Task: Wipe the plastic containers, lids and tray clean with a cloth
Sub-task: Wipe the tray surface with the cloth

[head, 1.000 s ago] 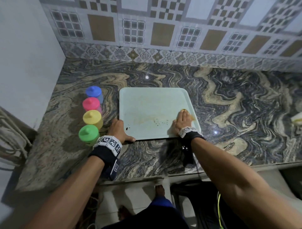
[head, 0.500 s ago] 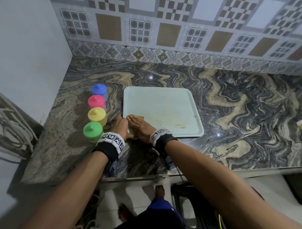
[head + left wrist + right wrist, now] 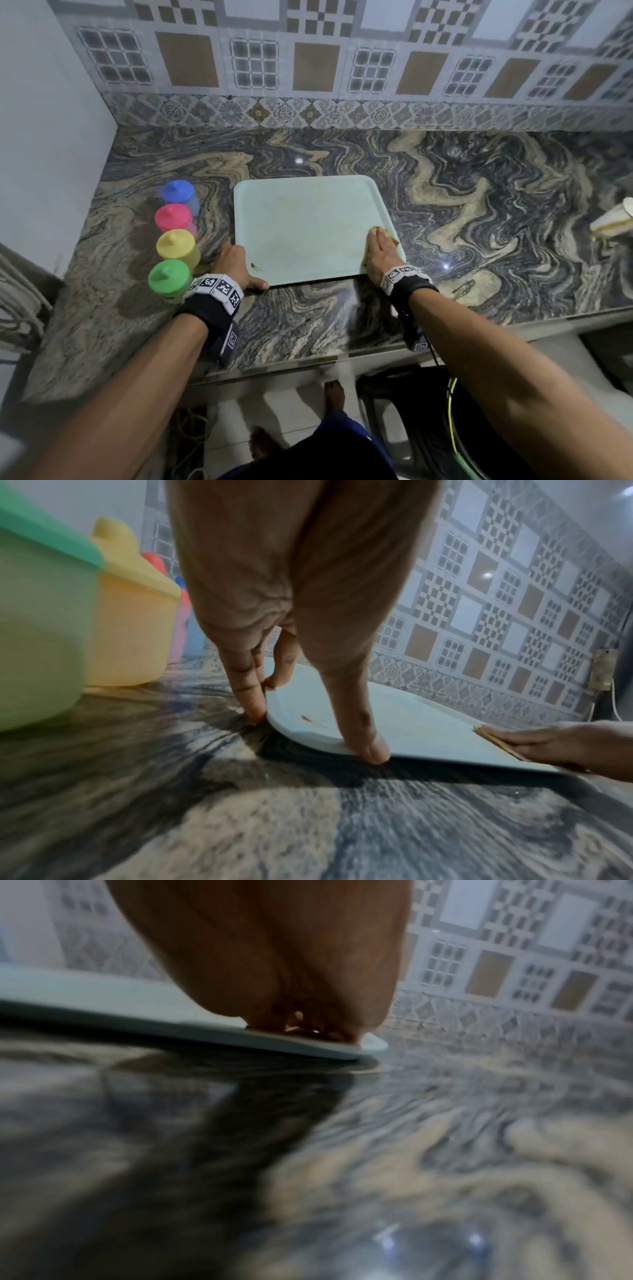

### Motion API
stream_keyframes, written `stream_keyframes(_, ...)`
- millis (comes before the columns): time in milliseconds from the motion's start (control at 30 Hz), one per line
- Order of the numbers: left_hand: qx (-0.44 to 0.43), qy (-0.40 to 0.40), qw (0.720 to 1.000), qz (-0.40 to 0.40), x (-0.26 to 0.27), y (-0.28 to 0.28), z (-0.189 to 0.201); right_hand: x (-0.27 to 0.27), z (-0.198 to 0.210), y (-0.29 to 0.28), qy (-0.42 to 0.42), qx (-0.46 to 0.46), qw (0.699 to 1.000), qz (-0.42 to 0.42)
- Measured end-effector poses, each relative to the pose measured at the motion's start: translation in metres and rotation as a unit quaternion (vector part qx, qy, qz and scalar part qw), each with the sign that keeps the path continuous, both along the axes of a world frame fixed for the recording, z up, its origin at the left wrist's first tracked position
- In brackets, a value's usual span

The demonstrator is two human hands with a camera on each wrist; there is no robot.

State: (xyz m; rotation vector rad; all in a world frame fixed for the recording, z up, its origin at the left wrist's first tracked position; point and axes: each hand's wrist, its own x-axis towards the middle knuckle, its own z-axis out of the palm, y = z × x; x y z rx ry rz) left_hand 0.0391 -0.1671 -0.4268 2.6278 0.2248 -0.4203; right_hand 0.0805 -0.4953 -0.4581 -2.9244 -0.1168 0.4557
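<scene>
A pale mint tray (image 3: pixel 308 219) lies flat on the marbled counter. My left hand (image 3: pixel 239 262) braces its near-left corner, with straight fingers (image 3: pixel 253 707) against the left edge and the thumb (image 3: pixel 368 746) against the near edge. My right hand (image 3: pixel 380 250) lies flat at the near-right corner and presses a yellow-brown cloth (image 3: pixel 391 237) onto the tray. A small brown stain (image 3: pixel 255 266) sits by the left hand. Left of the tray, lidded containers stand in a row: blue (image 3: pixel 178 193), pink (image 3: pixel 171 217), yellow (image 3: pixel 176 245), green (image 3: pixel 169 277).
A plain wall closes the counter on the left and a tiled backsplash (image 3: pixel 342 68) runs along the back. A white and yellow object (image 3: pixel 613 219) lies at the far right edge. The counter's front edge (image 3: pixel 342 359) is just below my wrists.
My right hand swept the cloth from the tray's near-right to its near-left, then back to the near-right corner. The brown smears in the tray's middle are gone. The left hand stayed.
</scene>
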Motion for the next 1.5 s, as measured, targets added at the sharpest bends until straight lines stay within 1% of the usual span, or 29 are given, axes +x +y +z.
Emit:
stream_keyframes(67,0.005,0.005,1.000,-0.001,-0.003,0.001,0.008,-0.010,-0.002,0.017,0.008,0.001,1.000,-0.025)
stream_keyframes(133,0.003,0.017,1.000,-0.003,-0.003,0.005,0.013,-0.017,-0.005,0.042,-0.005,0.009,1.000,-0.012)
stream_keyframes(200,0.006,0.015,1.000,-0.009,-0.004,0.009,0.013,-0.024,-0.006,0.070,-0.021,0.008,0.998,0.054)
stream_keyframes(267,0.012,0.001,1.000,-0.023,-0.005,0.011,0.012,-0.024,-0.008,0.107,-0.030,0.040,0.992,0.118)
stream_keyframes(333,0.017,-0.010,0.999,-0.036,-0.006,0.010,0.010,-0.025,-0.008,0.151,-0.016,0.071,0.984,0.165)
stream_keyframes(400,0.004,-0.023,0.999,-0.038,-0.006,0.010,0.010,-0.028,-0.008,0.189,-0.002,0.083,0.972,0.222)
stream_keyframes(467,-0.006,-0.026,0.999,-0.043,-0.006,0.011,0.011,-0.036,-0.004,0.207,0.001,0.101,0.963,0.250)
stream_keyframes(500,-0.007,-0.026,0.999,-0.044,-0.007,0.013,0.012,-0.039,0.000,0.207,-0.003,0.116,0.959,0.258)
stream_keyframes(567,0.005,-0.021,0.999,-0.050,-0.008,0.012,0.013,-0.045,0.001,0.192,0.006,0.168,0.948,0.272)
stream_keyframes(667,0.044,0.003,0.997,-0.069,-0.008,0.009,0.017,-0.052,0.006,0.166,0.006,0.208,0.936,0.284)
stream_keyframes(767,0.067,0.012,0.995,-0.071,-0.006,0.008,0.018,-0.054,0.017,0.137,0.008,0.209,0.935,0.285)
stream_keyframes(867,0.094,0.023,0.992,-0.078,-0.006,0.007,0.019,-0.050,0.016,0.078,-0.017,0.202,0.942,0.268)
stream_keyframes(933,0.109,0.021,0.990,-0.082,-0.006,0.006,0.021,-0.046,0.013,0.033,-0.030,0.195,0.957,0.214)
stream_keyframes(1000,0.125,0.021,0.988,-0.084,-0.006,0.006,0.023,-0.043,0.018,-0.003,-0.034,0.152,0.977,0.147)
stream_keyframes(1067,0.146,0.021,0.985,-0.086,-0.007,0.005,0.024,-0.036,0.024,-0.028,-0.024,0.096,0.992,0.081)
stream_keyframes(1133,0.167,0.026,0.982,-0.085,-0.006,0.002,0.024,-0.026,0.028,-0.036,-0.018,0.071,0.997,0.031)
stream_keyframes(1233,0.173,0.018,0.979,-0.103,0.001,-0.011,0.026,0.000,0.035,-0.010,-0.047,0.115,0.990,-0.060)
stream_keyframes(1267,0.161,0.016,0.980,-0.113,0.006,-0.017,0.024,0.012,0.035,0.009,-0.066,0.136,0.985,-0.078)
stream_keyframes(1300,0.149,0.024,0.981,-0.124,0.010,-0.023,0.023,0.022,0.037,0.033,-0.085,0.160,0.980,-0.079)
stream_keyframes(1367,0.128,0.057,0.980,-0.141,0.019,-0.033,0.017,0.044,0.038,0.085,-0.127,0.198,0.972,-0.029)
stream_keyframes(1433,0.117,0.081,0.979,-0.144,0.024,-0.037,0.012,0.066,0.037,0.133,-0.150,0.199,0.966,0.072)
stream_keyframes(1467,0.119,0.084,0.978,-0.148,0.025,-0.038,0.012,0.077,0.036,0.154,-0.138,0.185,0.965,0.124)
stream_keyframes(1500,0.126,0.089,0.976,-0.152,0.027,-0.038,0.011,0.088,0.031,0.170,-0.107,0.160,0.966,0.170)
